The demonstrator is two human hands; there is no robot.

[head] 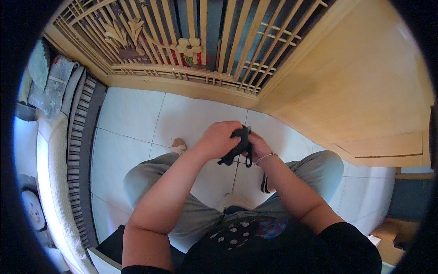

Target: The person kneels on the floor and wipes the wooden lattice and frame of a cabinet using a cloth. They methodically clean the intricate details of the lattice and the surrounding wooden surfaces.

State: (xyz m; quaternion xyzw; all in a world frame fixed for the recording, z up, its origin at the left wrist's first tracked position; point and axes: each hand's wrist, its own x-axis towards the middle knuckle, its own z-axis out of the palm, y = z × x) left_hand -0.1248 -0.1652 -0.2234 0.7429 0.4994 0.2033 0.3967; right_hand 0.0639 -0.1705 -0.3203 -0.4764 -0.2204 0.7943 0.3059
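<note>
A small black item (240, 144), which looks like soft fabric with a strap loop hanging from its lower end, is held between my two hands above the tiled floor. My left hand (224, 137) is closed around its left side, with the fingers over its upper part. On the other side, my right hand (257, 145) grips its right edge near a small grey piece at the top; some of these fingers are hidden behind it. What exactly the black item is, I cannot tell.
A carved wooden lattice panel (191, 78) stands ahead, joining a plain wooden panel (308, 85) at the right. Stacked fabrics and a white padded edge (56, 164) run along the left. My knees flank the white tiled floor (130, 109). Cardboard boxes (393, 236) lie at the lower right.
</note>
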